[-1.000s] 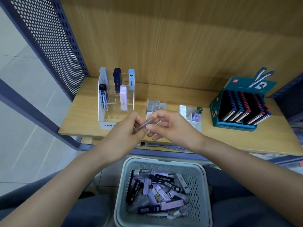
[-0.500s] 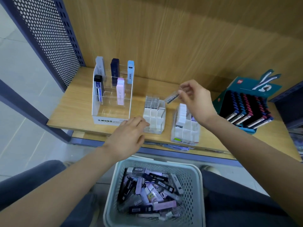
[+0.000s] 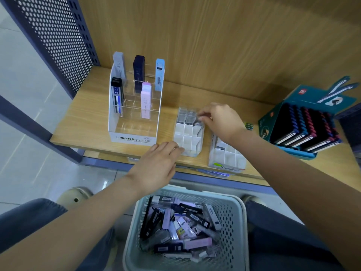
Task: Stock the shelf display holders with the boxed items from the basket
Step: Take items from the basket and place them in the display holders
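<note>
Nearest, below both wrists, the basket (image 3: 237, 222) holds loose boxes (image 3: 181, 227). L hand (image 3: 158, 163) lies flat w/ fingers straight, tips touching the front-left corner of the clear holder (image 3: 187, 137) on the shelf (image 3: 82, 122); a 2nd holder (image 3: 226, 157) sits under the R forearm. R hand (image 3: 220, 120), beyond L hand & to its right, has fingers curled, pinching a small clear box (image 3: 198, 125) at the clear holder's back-right slot.

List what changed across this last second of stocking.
The right hand carried the small clear box away from the left hand, up and over to the middle holder, and now pinches it down into a right-side slot. The left hand let go and moved forward to touch that holder's front. The basket and the MONO display stayed put.
</note>
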The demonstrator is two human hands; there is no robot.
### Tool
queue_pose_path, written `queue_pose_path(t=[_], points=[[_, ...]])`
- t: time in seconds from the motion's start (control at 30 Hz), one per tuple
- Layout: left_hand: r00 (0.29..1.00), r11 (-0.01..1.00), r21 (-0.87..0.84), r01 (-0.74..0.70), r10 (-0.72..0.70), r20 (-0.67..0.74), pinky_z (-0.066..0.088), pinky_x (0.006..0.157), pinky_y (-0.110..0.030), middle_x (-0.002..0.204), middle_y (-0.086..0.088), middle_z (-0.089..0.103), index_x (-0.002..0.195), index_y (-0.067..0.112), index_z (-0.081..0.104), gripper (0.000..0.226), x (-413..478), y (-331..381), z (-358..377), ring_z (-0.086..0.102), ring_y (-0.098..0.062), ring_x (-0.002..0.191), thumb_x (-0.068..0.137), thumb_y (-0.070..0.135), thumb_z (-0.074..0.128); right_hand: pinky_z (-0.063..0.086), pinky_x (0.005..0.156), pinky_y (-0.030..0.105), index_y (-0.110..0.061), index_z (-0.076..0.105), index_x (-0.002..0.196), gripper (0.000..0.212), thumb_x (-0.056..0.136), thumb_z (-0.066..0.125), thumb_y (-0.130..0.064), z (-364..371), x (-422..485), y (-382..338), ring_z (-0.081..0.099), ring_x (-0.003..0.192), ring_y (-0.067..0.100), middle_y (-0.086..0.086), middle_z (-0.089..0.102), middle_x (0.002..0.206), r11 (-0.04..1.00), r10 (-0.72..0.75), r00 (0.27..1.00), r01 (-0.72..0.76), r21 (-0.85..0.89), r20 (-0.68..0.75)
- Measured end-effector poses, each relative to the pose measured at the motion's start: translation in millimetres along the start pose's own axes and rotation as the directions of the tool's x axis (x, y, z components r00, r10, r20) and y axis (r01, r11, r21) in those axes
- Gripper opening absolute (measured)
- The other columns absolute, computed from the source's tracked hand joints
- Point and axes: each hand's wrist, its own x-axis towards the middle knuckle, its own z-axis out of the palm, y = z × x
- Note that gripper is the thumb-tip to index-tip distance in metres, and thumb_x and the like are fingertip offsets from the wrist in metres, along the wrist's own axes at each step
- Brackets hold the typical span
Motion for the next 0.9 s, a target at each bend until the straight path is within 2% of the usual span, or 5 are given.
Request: queue_pose_path(t=[0.17,0.37,0.47,0.7,0.9], points=[[1.0,1.0,0.003,0.018,-0.018,0.015,0.049,0.082,-0.035,0.109,-0.007,0.059,0.124,0.005,0.056,0.052,-0.9,-0.2,-0.3,0.059,-0.024,0.098,0.074,0.006,0.069,0.046,0.09,0.039,-0.02,0.059,0.118,0.037,0.087,0.063,-0.04,6.1,0.0,-0.9,0.055,0.112,0.021,0.001,0.061,0.116,1.0,0.004,0.989,0.001,-0.031,0.151],[0.999,0.999,-0.023,0.032,-0.031,0.034,0.038,0.096,-0.033,0.124,-0.007,0.051,0.136,0.007,0.044,0.05,-0.2,1.4,0.2,0.049,-0.023,0.114,0.087,0.009,0.053,0.046,0.089,0.039,-0.015,0.058,0.117,0.026,0.093,0.058,-0.025,2.7,6.2,1.4,0.058,0.107,0.021,0.002,0.063,0.117,0.998,-0.006,1.0,0.007,0.055,-0.015],[0.999,0.999,-0.033,0.039,-0.038,0.028,0.032,0.1,-0.031,0.129,-0.005,0.047,0.14,0.01,0.039,0.05,2.3,2.3,0.1,0.044,-0.021,0.119,0.091,0.012,0.048,0.046,0.089,0.041,-0.012,0.061,0.112,0.023,0.092,0.059,-0.022,3.1,10.8,1.9,0.059,0.104,0.023,0.004,0.059,0.117,0.998,-0.032,0.999,0.033,0.046,-0.024],[0.999,0.997,-0.061,0.048,-0.047,0.013,0.03,0.099,-0.028,0.131,-0.003,0.045,0.14,0.011,0.037,0.049,3.5,4.3,-0.4,0.041,-0.019,0.12,0.093,0.012,0.046,0.048,0.082,0.041,-0.013,0.062,0.103,0.016,0.087,0.062,-0.014,12.4,13.2,-0.8,0.061,0.095,0.025,0.004,0.059,0.105,0.999,0.024,0.992,-0.018,0.049,-0.124],[0.998,0.998,-0.031,0.055,-0.054,0.038,0.028,0.101,-0.028,0.134,-0.002,0.043,0.144,0.012,0.032,0.052,3.4,5.7,0.2,0.038,-0.019,0.123,0.093,0.012,0.045,0.048,0.076,0.04,-0.013,0.06,0.113,0.022,0.096,0.046,-0.016,15.9,5.8,-10.2,0.058,0.098,0.03,0.007,0.051,0.116,0.992,0.02,0.994,-0.033,-0.118,-0.106]])
